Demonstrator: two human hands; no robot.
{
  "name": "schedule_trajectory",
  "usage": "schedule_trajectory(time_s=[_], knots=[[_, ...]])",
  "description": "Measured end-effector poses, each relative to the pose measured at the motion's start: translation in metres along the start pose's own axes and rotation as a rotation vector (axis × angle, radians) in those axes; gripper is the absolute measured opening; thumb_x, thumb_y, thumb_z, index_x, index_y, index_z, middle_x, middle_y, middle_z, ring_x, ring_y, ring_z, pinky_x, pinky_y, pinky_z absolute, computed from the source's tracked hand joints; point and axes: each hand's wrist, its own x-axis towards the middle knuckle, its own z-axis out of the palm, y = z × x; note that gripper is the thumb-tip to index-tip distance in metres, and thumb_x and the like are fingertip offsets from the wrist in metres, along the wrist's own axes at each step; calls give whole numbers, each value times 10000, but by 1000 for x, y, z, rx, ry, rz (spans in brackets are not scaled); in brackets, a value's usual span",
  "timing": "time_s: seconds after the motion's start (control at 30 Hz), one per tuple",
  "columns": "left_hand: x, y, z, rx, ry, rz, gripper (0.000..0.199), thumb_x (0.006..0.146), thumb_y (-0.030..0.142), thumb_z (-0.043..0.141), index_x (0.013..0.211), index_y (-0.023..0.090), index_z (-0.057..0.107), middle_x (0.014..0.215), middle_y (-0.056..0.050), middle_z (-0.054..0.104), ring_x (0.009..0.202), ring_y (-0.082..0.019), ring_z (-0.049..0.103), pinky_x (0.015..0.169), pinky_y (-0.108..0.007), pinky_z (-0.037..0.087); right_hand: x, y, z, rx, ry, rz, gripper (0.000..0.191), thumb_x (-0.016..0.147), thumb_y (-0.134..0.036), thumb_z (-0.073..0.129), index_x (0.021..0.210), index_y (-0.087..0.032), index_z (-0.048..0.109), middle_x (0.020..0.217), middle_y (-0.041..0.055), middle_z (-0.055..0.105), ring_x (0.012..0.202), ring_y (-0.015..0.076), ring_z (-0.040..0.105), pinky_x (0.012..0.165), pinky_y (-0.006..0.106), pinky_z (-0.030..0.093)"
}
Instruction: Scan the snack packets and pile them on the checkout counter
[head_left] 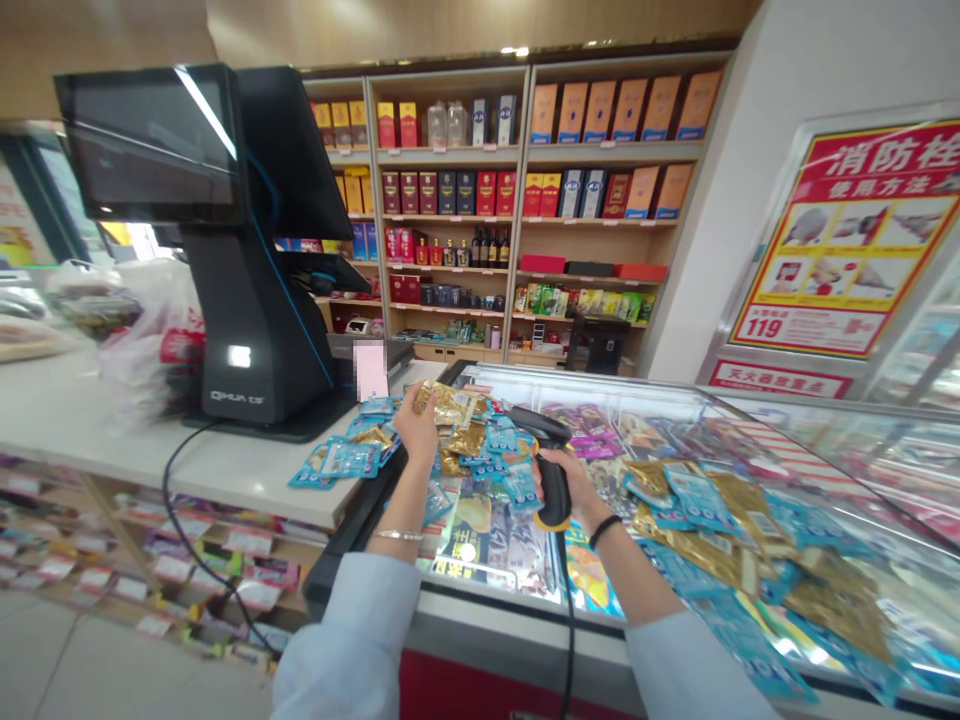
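My left hand (417, 422) is closed on a gold snack packet (450, 403), held above a heap of blue and gold packets (480, 450) on the freezer's glass top. In my right hand (574, 480) is a black and yellow barcode scanner (553, 485), its head pointing left toward the heap and its cord hanging down the front. Left of my left hand, more blue packets (349, 458) lie at the counter's edge. A larger spread of blue and gold packets (720, 530) covers the glass right of my right forearm.
On the white counter (247, 470) stands a black checkout terminal (247, 330) with a loose cable, beside plastic bags (150, 330). A glass-topped freezer (517, 560) fills the front. Behind are shelves of boxes and bottles (450, 190); a fire-hydrant poster (847, 240) hangs at right.
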Motion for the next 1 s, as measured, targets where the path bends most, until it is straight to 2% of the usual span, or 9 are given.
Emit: schedule_trajectory(time_s=[0.13, 0.33, 0.43, 0.6, 0.7, 0.8, 1.0], knots=[[0, 0, 0, -4, 4, 1, 312, 798, 317, 581, 1076, 200, 660, 1092, -67, 695, 1032, -215, 633, 966, -354, 460, -1, -1, 0, 15, -1, -10, 231, 638, -379, 680, 711, -175, 602, 458, -17, 571, 310, 132, 497, 289, 237, 394], [0, 2, -1, -41, 15, 0, 296, 779, 313, 613, 1044, 192, 662, 1071, -72, 694, 1018, -215, 630, 970, -359, 456, -1, 0, 0, -27, 12, -28, 267, 633, -397, 682, 562, -167, 569, 430, -2, 550, 303, 129, 503, 297, 233, 402], [-2, 1, -1, -100, 6, 1, 323, 777, 327, 617, 1067, 187, 636, 1049, -78, 684, 998, -207, 630, 950, -358, 469, -2, 1, -2, -15, 32, -4, 269, 628, -401, 687, 565, -164, 575, 444, -1, 559, 309, 125, 502, 301, 229, 397], [-10, -9, 3, -281, -3, -233, 566, 827, 404, 545, 1332, 205, 387, 1006, -87, 647, 836, -167, 656, 694, -298, 548, -6, 6, -11, 66, 64, 11, 233, 643, -398, 666, 623, -179, 589, 470, -9, 566, 332, 119, 495, 322, 228, 401], [-11, -14, 9, -367, -40, -346, 461, 836, 463, 502, 1204, 186, 476, 1020, -93, 632, 849, -161, 655, 652, -265, 546, -6, 10, -17, 108, 58, 15, 243, 663, -412, 636, 607, -181, 585, 462, -8, 547, 335, 112, 478, 332, 224, 392], [-8, -16, 14, -447, -31, -384, 408, 784, 493, 555, 1024, 164, 557, 1044, -99, 629, 919, -184, 641, 666, -270, 554, -4, 12, -22, 102, 42, 24, 285, 676, -431, 613, 564, -173, 573, 437, 0, 526, 338, 108, 469, 337, 218, 377], [0, -17, 14, -563, -30, -453, 381, 678, 380, 681, 980, 178, 569, 981, -57, 624, 905, -170, 633, 727, -297, 569, -2, 9, -18, 116, 55, 34, 281, 631, -435, 634, 557, -180, 541, 439, -7, 529, 339, 116, 481, 323, 216, 369]])
